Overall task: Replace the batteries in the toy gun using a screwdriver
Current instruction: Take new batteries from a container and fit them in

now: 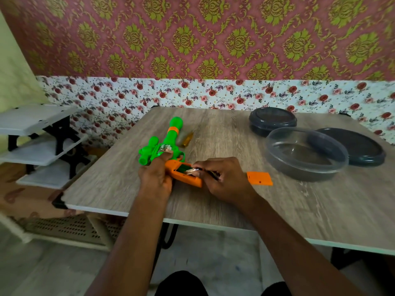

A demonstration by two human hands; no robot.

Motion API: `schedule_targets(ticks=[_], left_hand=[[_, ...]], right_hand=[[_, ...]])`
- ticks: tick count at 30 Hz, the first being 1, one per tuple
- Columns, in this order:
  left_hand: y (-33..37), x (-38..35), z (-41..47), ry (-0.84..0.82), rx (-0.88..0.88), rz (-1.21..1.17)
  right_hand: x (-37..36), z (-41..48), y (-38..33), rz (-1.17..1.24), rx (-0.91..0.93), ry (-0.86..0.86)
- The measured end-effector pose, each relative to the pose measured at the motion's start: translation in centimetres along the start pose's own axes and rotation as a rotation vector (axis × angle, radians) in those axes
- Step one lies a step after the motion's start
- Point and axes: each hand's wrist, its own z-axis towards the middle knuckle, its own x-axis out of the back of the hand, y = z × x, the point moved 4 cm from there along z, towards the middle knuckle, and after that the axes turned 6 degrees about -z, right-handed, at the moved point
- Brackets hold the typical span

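From the head view, the toy gun point(162, 144) lies on the counter point(213, 206) with its long axis running away from the person, green barrel toward the wall and orange grip nearest. The left hand point(155, 178) is curled round the gun where body meets grip, steadying it. The right hand point(224, 180), just right of the grip, pinches what looks like a battery point(192, 170) at the open battery compartment point(181, 168). The removed cover point(259, 178) lies to its right and the screwdriver point(187, 139) beyond, beside the barrel.

Green toy gun point(168, 144) with orange handle, orange cover point(259, 178), grey wood-grain table point(224, 129)
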Motion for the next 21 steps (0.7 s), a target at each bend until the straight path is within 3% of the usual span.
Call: schedule_targets(ticks=[3, 7, 13, 15, 17, 19, 21], left_hand=[[0.1, -0.1, 0.1, -0.042, 0.049, -0.018], [-0.1, -0.4, 0.0, -0.067, 0.118, -0.040], [-0.2, -0.6, -0.2, -0.081, 0.127, -0.073], [0.0, -0.5, 0.1, -0.065, 0.102, -0.085], [0.2, -0.5, 0.2, -0.039, 0.090, -0.110], [0.1, -0.5, 0.0, -0.021, 0.098, -0.118], [-0.2, -0.3, -0.3, -0.005, 0.100, -0.090]], right_hand=[[0.2, 1.2, -0.8, -0.052, 0.031, -0.084], [0.3, 3.5, -1.1, -0.238, -0.083, -0.400], [0.8, 6.3, -2.5, -0.341, -0.177, -0.637], [1.3, 6.6, -2.9, -0.236, -0.205, -0.553], [2.0, 6.2, -2.1, 0.007, -0.380, -0.324], [2.4, 4.7, -0.4, 0.412, -0.759, -0.117], [2.2, 2.7, 0.6, 0.816, -1.124, -0.036]])
